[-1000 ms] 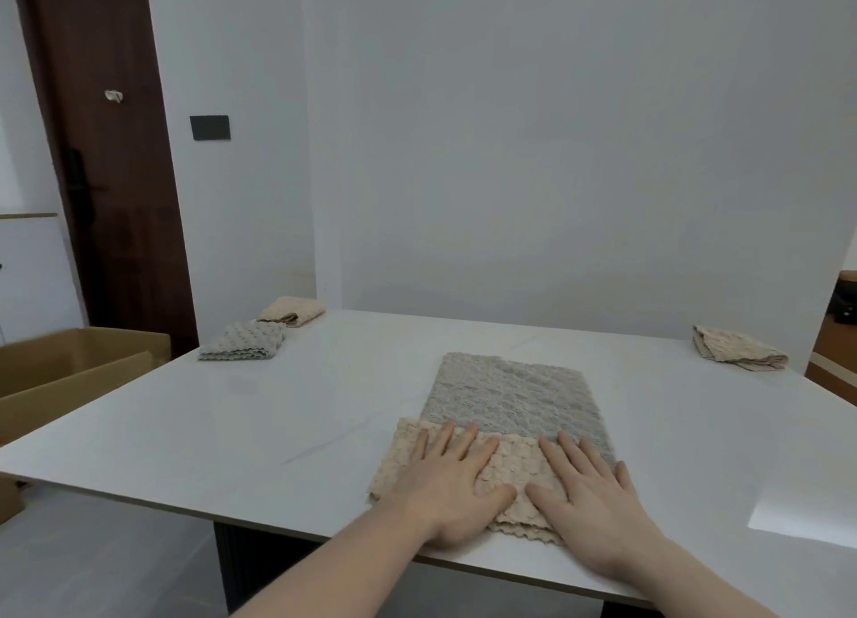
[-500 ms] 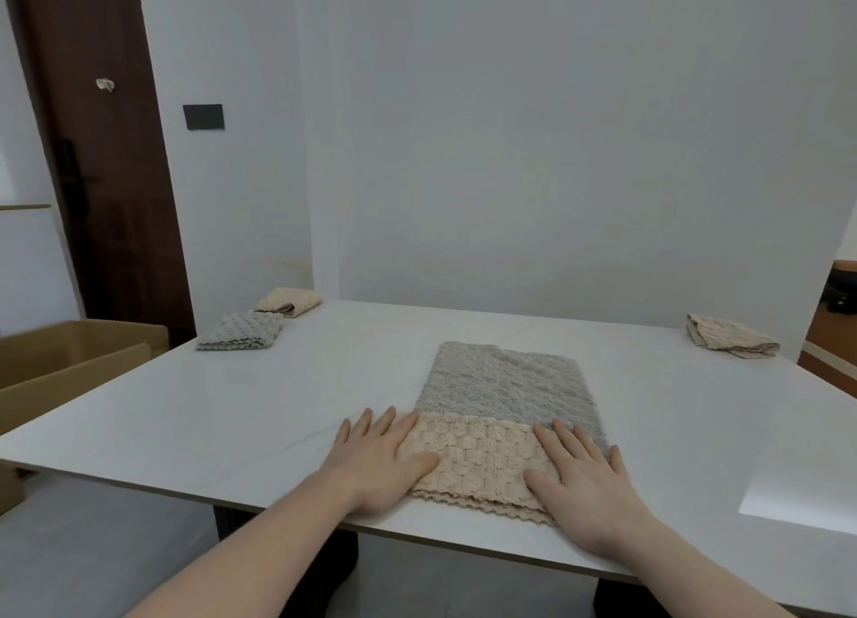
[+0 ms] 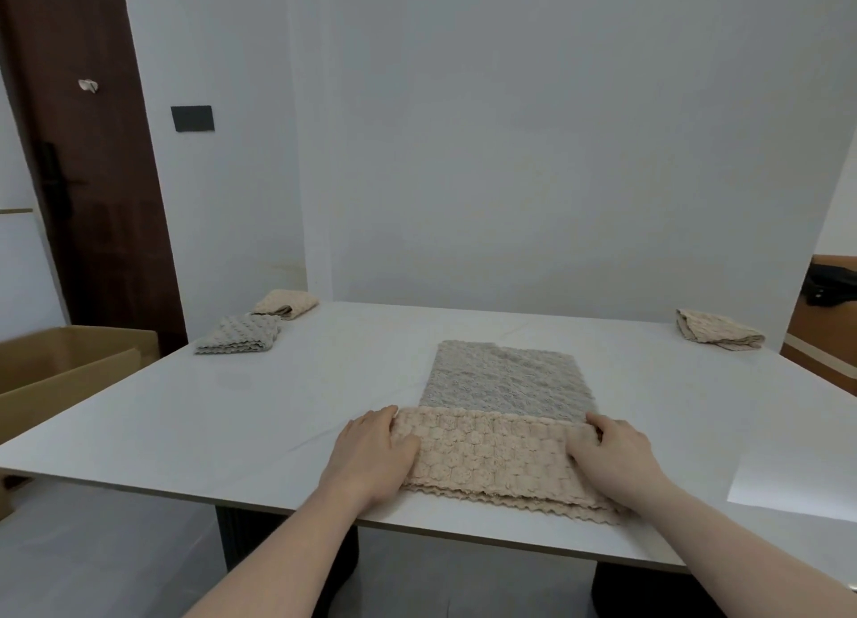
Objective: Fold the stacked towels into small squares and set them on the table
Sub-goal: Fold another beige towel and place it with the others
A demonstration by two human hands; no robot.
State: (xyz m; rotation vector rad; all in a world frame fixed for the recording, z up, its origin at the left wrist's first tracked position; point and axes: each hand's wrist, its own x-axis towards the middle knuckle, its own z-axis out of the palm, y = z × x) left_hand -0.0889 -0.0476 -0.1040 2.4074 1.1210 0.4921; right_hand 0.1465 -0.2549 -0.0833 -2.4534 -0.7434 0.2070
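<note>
the landmark is the beige towel (image 3: 491, 455), lying folded into a strip along the near edge of the bench (image 3: 232, 413), on top of a grey towel (image 3: 505, 378) that shows just behind it. far left and behind it sit two finished squares, a grey square (image 3: 239, 334) and a beige square (image 3: 285, 303), touching or nearly so. the left hand (image 3: 371, 455) is at the towel's left end, fingers curled onto its edge and seemingly pinching it. the right hand (image 3: 612, 453) does the same at the right end. far right and behind lies a third square (image 3: 716, 335).

risks, as i judge them: the towel's front edge overhangs or sits right at the bench lip, so a loose pinch could let it slide off. lifting could also drag the grey towel along if the textured cloths cling. uneven pull from either hand would skew the next fold.
</note>
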